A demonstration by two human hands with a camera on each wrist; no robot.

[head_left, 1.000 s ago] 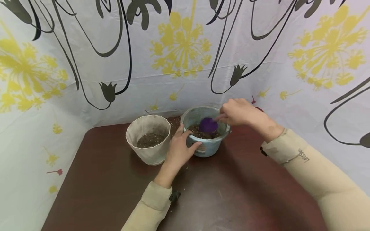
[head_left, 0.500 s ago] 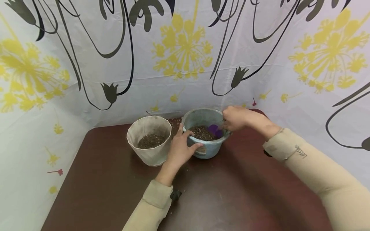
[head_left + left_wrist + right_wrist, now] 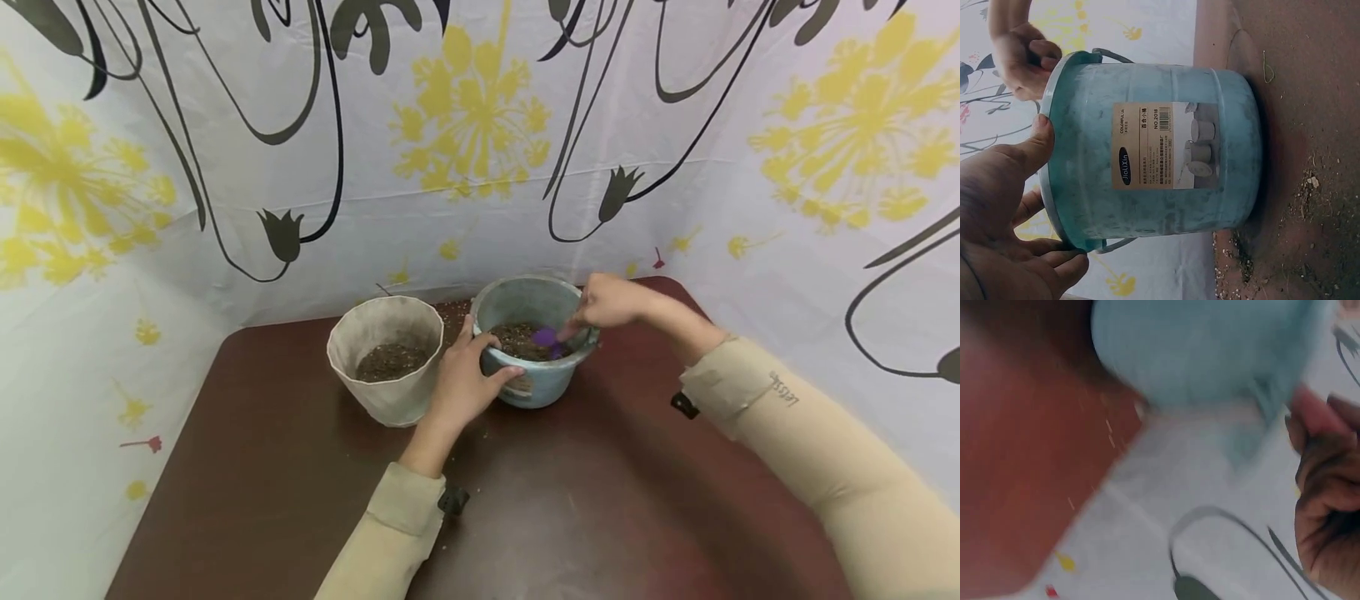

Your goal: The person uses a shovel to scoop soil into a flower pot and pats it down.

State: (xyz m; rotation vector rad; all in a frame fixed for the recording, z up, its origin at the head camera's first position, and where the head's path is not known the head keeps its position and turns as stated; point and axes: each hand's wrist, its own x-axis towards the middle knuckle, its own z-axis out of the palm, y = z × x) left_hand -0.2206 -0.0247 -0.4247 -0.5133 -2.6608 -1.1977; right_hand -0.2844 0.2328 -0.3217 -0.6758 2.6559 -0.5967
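In the head view my left hand (image 3: 463,379) grips the near-left rim of a light blue bucket (image 3: 557,385) that stands upright on the table. The left wrist view shows the thumb and fingers spread along the rim of the bucket (image 3: 1094,150), above its paper label (image 3: 1163,145). Over the bucket's right side, my right hand (image 3: 611,302) holds a purple scoop (image 3: 545,337) by its handle. The scoop's blade is down at the dark soil (image 3: 513,340) inside, partly hidden. The right wrist view is blurred, with the curled right hand (image 3: 1329,487) at its right edge.
A whitish plastic pot (image 3: 397,403) with some soil (image 3: 390,362) in it stands just left of the bucket. Spilled soil (image 3: 453,315) lies on the brown table (image 3: 285,467) between and behind them. A patterned cloth (image 3: 480,225) hangs close behind.
The purple scoop has gone lower into the bucket, swung to its right side, then back toward the middle at the soil. The left hand keeps its place on the rim.
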